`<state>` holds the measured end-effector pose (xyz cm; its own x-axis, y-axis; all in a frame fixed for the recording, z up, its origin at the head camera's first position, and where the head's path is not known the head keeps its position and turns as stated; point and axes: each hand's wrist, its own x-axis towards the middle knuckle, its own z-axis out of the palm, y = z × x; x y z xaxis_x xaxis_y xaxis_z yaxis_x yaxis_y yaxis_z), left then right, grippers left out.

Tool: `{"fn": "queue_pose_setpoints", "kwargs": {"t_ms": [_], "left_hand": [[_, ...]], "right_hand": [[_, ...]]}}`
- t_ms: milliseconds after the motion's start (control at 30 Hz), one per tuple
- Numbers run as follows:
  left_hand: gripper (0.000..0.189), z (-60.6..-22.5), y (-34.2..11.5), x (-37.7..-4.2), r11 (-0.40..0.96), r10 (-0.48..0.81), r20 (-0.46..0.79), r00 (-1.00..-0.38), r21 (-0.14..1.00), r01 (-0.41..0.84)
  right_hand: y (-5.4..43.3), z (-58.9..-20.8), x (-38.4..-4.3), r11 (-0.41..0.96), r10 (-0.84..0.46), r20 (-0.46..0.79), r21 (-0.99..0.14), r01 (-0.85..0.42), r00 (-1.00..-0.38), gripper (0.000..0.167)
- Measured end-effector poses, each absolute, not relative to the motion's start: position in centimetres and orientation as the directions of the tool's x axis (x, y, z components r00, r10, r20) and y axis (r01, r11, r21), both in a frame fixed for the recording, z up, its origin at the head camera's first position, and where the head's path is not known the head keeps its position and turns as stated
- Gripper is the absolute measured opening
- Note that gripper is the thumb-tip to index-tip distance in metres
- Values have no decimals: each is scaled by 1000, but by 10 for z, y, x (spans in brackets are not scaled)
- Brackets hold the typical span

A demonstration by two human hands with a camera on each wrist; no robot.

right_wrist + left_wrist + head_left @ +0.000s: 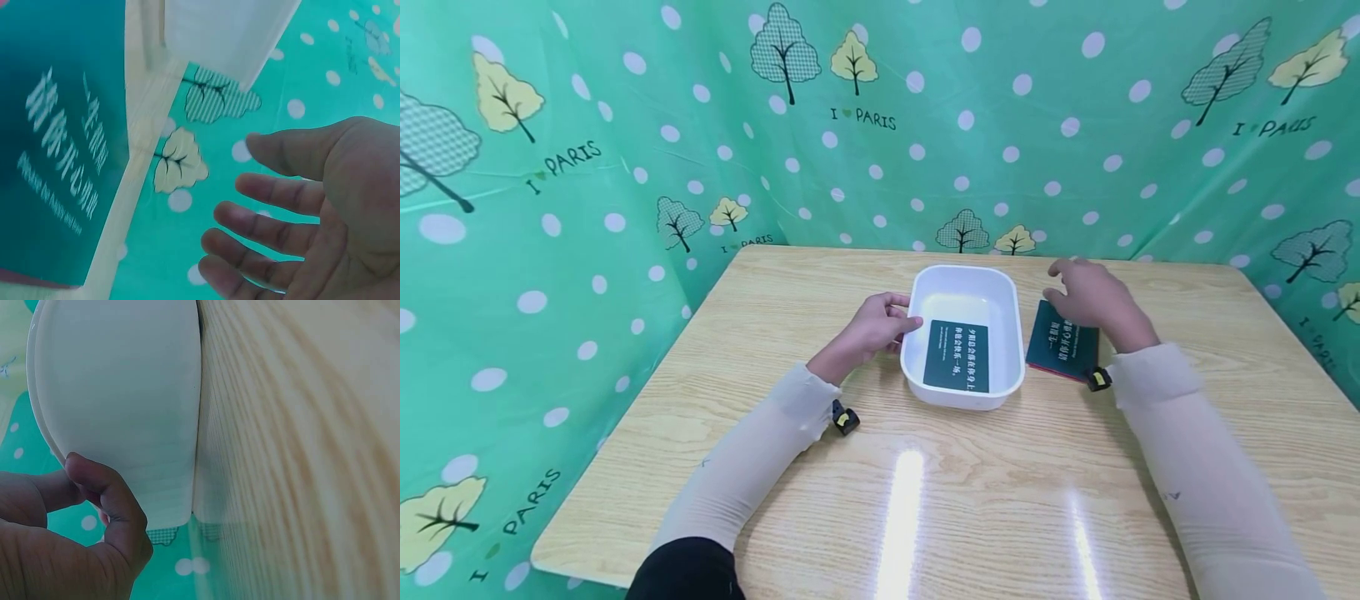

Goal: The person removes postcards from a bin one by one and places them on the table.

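A white plastic tub [966, 287] stands on the table with a dark green card or booklet [957, 357], printed in white, lying flat inside it. My left hand [880, 327] grips the tub's left rim, thumb over the edge; the left wrist view shows the hand [94, 525] at the tub's side wall [125, 412]. To the right of the tub lie similar dark green booklets [1060, 343], with a red edge showing underneath. My right hand [1093, 296] hovers over their far end, fingers spread and holding nothing; in the right wrist view its palm [369, 181] faces the camera.
The wooden table [820, 517] reaches toward me and out to both sides. Behind it and at the left hangs a green dotted curtain [865, 167] with tree prints, close to the table's far edge. Dark wrist devices [845, 418] sit at both cuffs.
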<state>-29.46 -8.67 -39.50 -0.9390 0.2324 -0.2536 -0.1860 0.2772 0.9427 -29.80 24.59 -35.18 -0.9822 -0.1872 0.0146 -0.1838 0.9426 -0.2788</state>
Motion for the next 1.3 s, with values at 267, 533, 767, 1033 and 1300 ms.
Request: {"fn": "queue_pose_setpoints", "kwargs": {"t_ms": [267, 533, 767, 1033, 1300], "left_hand": [[45, -396, -86, -296, 274, 236, -253, -938, 944, -185], [43, -396, -85, -295, 269, 235, -247, -940, 946, -181], [45, -394, -85, -294, 262, 236, -254, -938, 946, -191], [44, -394, -85, -294, 264, 237, -252, -938, 946, -187], [46, -394, -86, -294, 264, 233, -255, -938, 945, -191]], "right_hand": [[218, -356, -294, 924, -248, 123, -266, -273, -961, 50], [196, -362, -289, 899, -279, 181, -295, -323, -943, 53], [181, -367, -285, 867, -358, 172, -305, -395, -918, 56], [167, -375, -280, 843, -431, 120, -300, -446, -894, 62], [157, -380, -275, 842, -443, 17, -335, -423, -896, 69]]}}
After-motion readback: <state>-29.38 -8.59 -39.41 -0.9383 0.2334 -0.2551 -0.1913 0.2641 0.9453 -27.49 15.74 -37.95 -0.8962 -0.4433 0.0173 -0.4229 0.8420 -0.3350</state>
